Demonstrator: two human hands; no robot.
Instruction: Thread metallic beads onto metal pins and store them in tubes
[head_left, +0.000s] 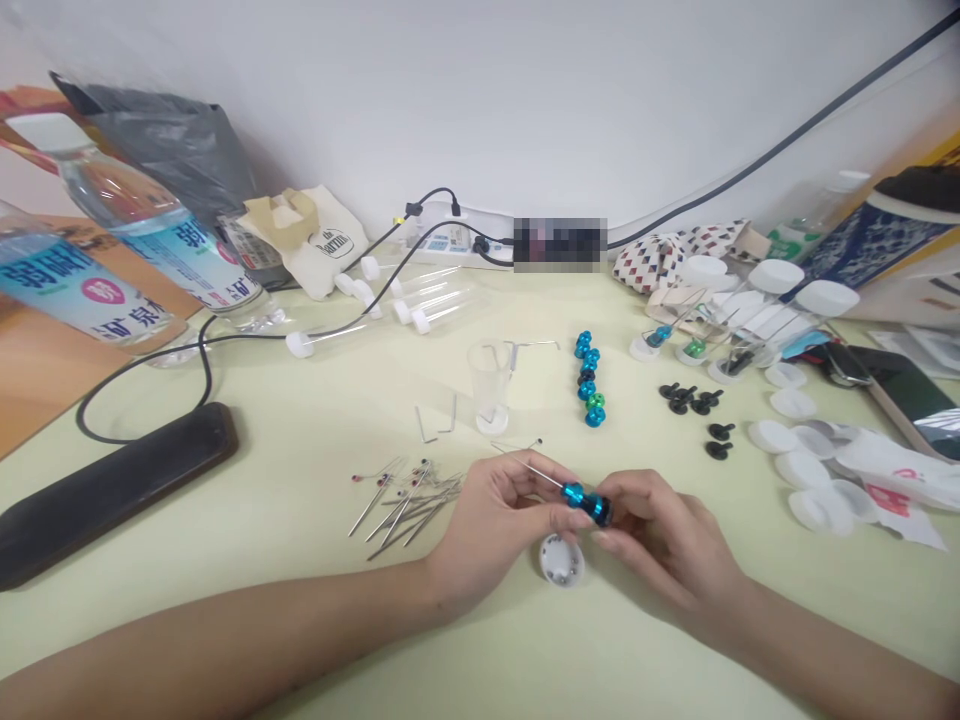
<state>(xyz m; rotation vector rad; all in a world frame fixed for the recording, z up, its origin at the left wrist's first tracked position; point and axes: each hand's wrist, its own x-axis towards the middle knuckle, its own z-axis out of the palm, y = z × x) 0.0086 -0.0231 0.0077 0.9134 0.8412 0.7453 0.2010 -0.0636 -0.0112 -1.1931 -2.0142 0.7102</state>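
Pale table, blue handle, between left hand and right hand

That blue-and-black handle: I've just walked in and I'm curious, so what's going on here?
A person's left hand and right hand hold the handle between them; a thin rod runs out from its blue end. A white cap with small bits in it sits close by. Loose rods lie in a pile to the left, coloured parts are lined up beyond the hands, and black parts lie farther right.
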